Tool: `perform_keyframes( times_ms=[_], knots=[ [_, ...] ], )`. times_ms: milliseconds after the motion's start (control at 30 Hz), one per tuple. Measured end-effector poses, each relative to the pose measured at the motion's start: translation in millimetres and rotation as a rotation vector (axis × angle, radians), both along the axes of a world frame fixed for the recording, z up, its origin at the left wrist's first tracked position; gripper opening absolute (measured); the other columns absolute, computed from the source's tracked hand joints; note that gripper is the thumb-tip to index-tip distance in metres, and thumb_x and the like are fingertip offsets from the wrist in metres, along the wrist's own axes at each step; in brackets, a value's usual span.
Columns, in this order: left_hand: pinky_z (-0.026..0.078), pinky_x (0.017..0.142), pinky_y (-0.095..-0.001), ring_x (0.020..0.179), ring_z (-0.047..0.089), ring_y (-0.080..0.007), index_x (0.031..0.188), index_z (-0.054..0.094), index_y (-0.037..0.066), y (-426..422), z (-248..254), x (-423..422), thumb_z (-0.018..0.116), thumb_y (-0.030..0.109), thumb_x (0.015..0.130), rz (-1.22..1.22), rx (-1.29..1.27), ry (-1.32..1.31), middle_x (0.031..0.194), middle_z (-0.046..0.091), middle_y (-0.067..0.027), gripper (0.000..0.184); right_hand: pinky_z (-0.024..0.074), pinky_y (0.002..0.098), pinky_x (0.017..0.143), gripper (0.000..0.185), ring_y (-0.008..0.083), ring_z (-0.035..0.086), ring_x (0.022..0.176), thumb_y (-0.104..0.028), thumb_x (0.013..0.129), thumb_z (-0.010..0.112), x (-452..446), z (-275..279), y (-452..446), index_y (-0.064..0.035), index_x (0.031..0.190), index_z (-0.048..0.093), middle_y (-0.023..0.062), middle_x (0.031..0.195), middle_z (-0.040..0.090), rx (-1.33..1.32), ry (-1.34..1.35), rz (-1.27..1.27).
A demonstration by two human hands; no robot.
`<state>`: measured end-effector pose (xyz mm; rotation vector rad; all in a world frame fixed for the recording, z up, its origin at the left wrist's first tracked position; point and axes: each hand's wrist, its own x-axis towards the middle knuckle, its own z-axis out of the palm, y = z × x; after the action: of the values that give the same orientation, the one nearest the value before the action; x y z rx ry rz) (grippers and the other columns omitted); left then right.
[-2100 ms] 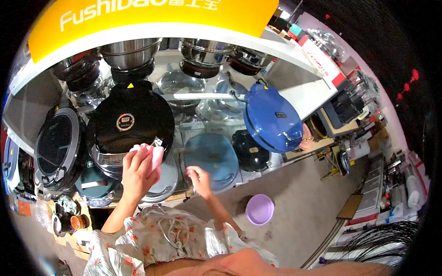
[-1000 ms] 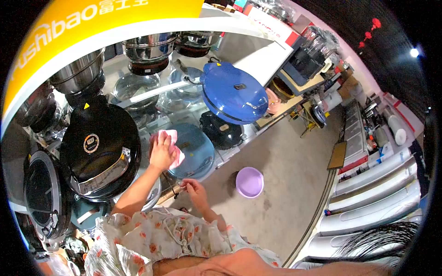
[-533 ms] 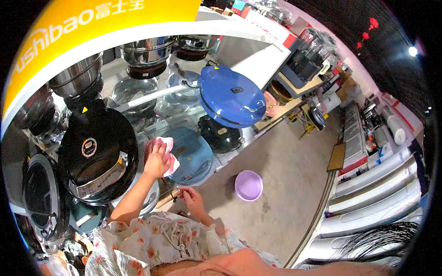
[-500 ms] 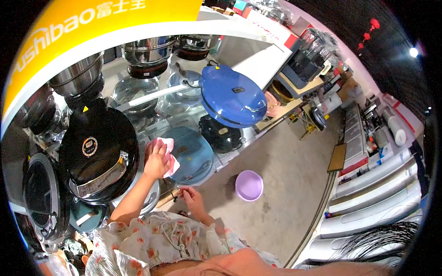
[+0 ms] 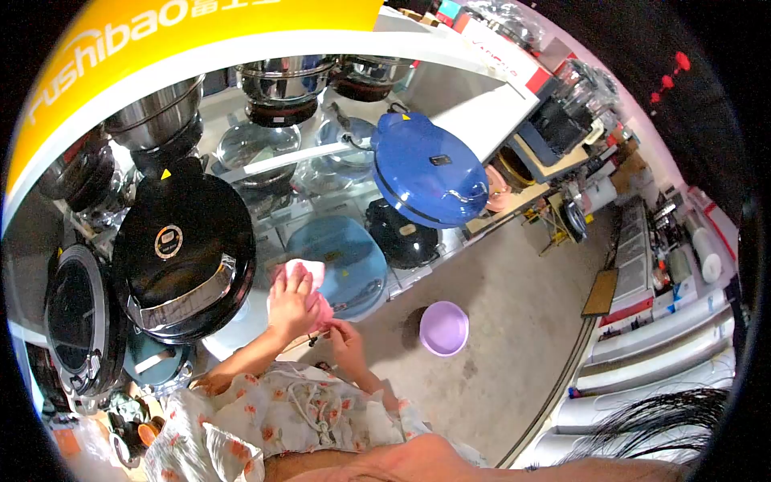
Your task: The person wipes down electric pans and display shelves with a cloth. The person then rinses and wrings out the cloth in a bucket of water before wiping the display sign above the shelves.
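My left hand (image 5: 292,304) is closed on a pink cloth (image 5: 308,271), over the near left edge of a blue-grey round appliance (image 5: 345,253) on the glass shelf. Just right of it, my right hand (image 5: 345,341) has its fingers pinched together beside the cloth's lower end. What it holds, if anything, is too small to tell. Left of my hands stands a large black round appliance (image 5: 189,233) with a shiny handle. A blue round appliance (image 5: 430,173) rests on the upper shelf, above a smaller black one (image 5: 401,233).
A purple basin (image 5: 444,328) is on the floor to the right. Steel pots (image 5: 285,80) line the shelf back under a yellow sign (image 5: 201,28). At the far left leans a black and grey round appliance (image 5: 80,309). White rolls (image 5: 642,349) lie at the right.
My left hand has moved down and right with the pink cloth, closer to my right hand. The view has shifted slightly, so the shelves and basin appear farther right.
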<state>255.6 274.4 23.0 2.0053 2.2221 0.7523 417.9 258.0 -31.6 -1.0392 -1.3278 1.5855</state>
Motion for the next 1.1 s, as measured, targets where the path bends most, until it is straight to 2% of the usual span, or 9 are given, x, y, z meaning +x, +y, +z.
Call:
perform_keyframes(
  times_ms=[267,433,500,633,767,833,900,1033,1100],
  knots=[
    [0.024,0.107,-0.0525,0.131,0.027,-0.0445,0.13,0.048,0.008,53.7,-9.7,25.0,0.055,0.043,0.082,0.023,0.03,-0.136,0.142,0.036,-0.0168,0.06,0.0453,0.0302,0.085,0.025,0.0169,0.057,0.096,-0.004,0.09,0.049,33.6,30.8,34.2,-0.0016,0.114,0.057,0.0103,0.105,0.06,0.359,-0.285,0.043],
    [0.027,0.108,-0.0457,0.128,0.037,-0.0369,0.131,0.045,0.003,21.2,13.9,10.2,0.053,0.022,0.088,-0.018,0.29,-0.412,0.135,0.043,-0.0181,0.047,0.0402,0.0368,0.095,0.03,0.0302,0.05,0.112,-0.006,0.085,0.055,10.6,80.1,70.2,-0.0009,0.115,0.056,0.0189,0.125,0.05,0.871,-0.38,0.044],
    [0.032,0.105,-0.044,0.125,0.041,-0.0355,0.129,0.048,0.003,-17.5,13.3,2.7,0.054,0.019,0.088,-0.014,0.242,-0.519,0.134,0.045,-0.0175,0.044,0.0389,0.0387,0.096,0.033,0.0328,0.047,0.116,-0.006,0.082,0.058,-7.7,91.1,69.1,-0.0003,0.115,0.055,0.0196,0.128,0.046,0.705,-0.261,0.094],
    [0.048,0.086,-0.0378,0.101,0.059,-0.0333,0.113,0.058,0.0,-108.8,-5.3,-21.0,0.056,0.013,0.089,0.238,0.313,-0.502,0.113,0.06,-0.0172,0.028,0.0312,0.0433,0.102,0.037,0.0359,0.04,0.122,-0.005,0.078,0.061,-34.2,80.8,80.9,-0.0015,0.115,0.057,0.0196,0.131,0.045,1.013,-0.388,0.176],
    [0.048,0.075,-0.0293,0.092,0.06,-0.015,0.115,0.057,0.005,-177.0,-26.2,-56.1,0.054,0.023,0.093,0.738,0.435,-0.991,0.105,0.063,-0.0073,0.028,0.0294,0.0433,0.104,0.036,0.0352,0.044,0.119,-0.005,0.081,0.058,-63.1,91.4,68.7,-0.0014,0.117,0.055,0.0189,0.13,0.047,1.011,-0.264,0.281],
    [0.047,0.075,-0.0282,0.092,0.059,-0.0125,0.122,0.051,0.008,-189.8,-33.0,-85.1,0.05,0.032,0.096,0.901,0.642,-1.334,0.108,0.062,-0.0036,0.036,0.0337,0.0379,0.102,0.037,0.0325,0.043,0.123,-0.009,0.089,0.052,-75.8,68.5,65.8,0.0003,0.126,0.047,0.0173,0.132,0.046,0.824,-0.186,0.303],
    [0.045,0.077,-0.0266,0.088,0.058,-0.0116,0.124,0.048,0.009,-196.0,-34.8,-116.9,0.045,0.046,0.095,0.913,0.772,-1.619,0.107,0.059,-0.0015,0.047,0.0369,0.0432,0.101,0.049,0.0282,0.045,0.119,-0.015,0.092,0.053,-95.8,53.8,55.9,-0.0045,0.136,0.036,0.0134,0.13,0.045,0.301,0.045,0.332],
    [0.044,0.074,-0.0255,0.081,0.053,-0.0093,0.117,0.052,0.013,-183.5,10.4,-147.0,0.044,0.053,0.093,0.904,0.758,-1.782,0.095,0.056,0.0039,0.047,0.0331,0.0582,0.099,0.068,0.0376,0.032,0.131,-0.046,0.093,0.05,-126.1,58.5,61.2,-0.0154,0.145,0.02,0.015,0.148,0.018,-0.232,0.074,0.447],
    [0.043,0.088,-0.0343,0.101,0.053,-0.0164,0.127,0.048,0.011,-191.4,-30.5,-170.7,0.042,0.059,0.091,0.826,0.646,-1.76,0.12,0.055,-0.0018,0.061,0.0326,0.0586,0.099,0.073,0.0363,0.034,0.129,-0.053,0.089,0.052,-140.9,58.3,59.5,-0.0152,0.144,0.022,0.0148,0.144,0.024,-0.48,0.109,0.368]
  ],
)
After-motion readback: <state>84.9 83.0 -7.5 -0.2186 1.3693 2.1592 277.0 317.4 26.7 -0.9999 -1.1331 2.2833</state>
